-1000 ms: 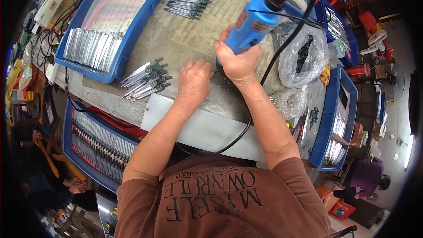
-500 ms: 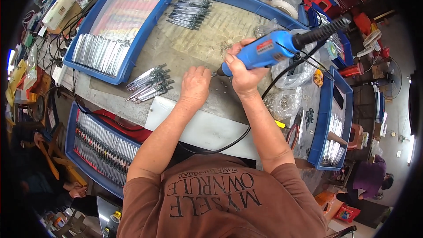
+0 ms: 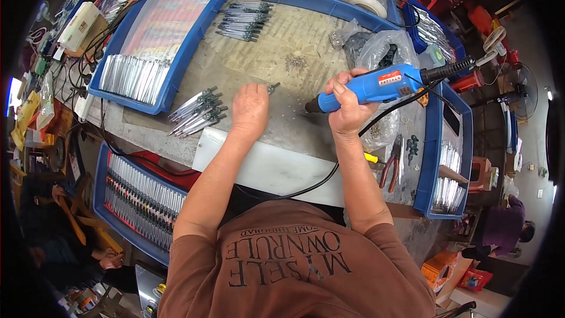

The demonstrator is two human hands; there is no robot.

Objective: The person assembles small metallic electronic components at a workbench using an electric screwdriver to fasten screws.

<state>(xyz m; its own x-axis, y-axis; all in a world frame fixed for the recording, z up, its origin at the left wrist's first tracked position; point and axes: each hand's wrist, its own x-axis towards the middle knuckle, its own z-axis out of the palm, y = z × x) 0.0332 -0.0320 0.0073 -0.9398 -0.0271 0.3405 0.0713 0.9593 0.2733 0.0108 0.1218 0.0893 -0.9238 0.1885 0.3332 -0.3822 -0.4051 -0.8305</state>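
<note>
My right hand (image 3: 351,106) is wrapped round a blue electric screwdriver (image 3: 376,89) with a black nose and a black cable at its back. The nose points left, just over the worktable (image 3: 294,135). My left hand (image 3: 250,109) is closed, back upward, on a slim rod whose dark green end (image 3: 273,88) sticks out beside the fingers; the rest of it is hidden. A gap separates that end from the screwdriver's nose. Left of this hand lies a loose pile of slim silver rods with dark ends (image 3: 197,112). Tiny loose parts (image 3: 297,62) are scattered beyond the hands.
Farther back lies another bundle of rods (image 3: 244,20). Blue trays stand at the left (image 3: 170,91), back (image 3: 318,1) and right (image 3: 419,197); one with rods in rows (image 3: 106,212) sits lower left. Pliers (image 3: 390,168) and plastic bags lie right. Other people are at both sides.
The screwdriver has moved right, away from my left hand, and its nose has come off the rod's end. My left hand has shifted slightly left, still closed on the rod.
</note>
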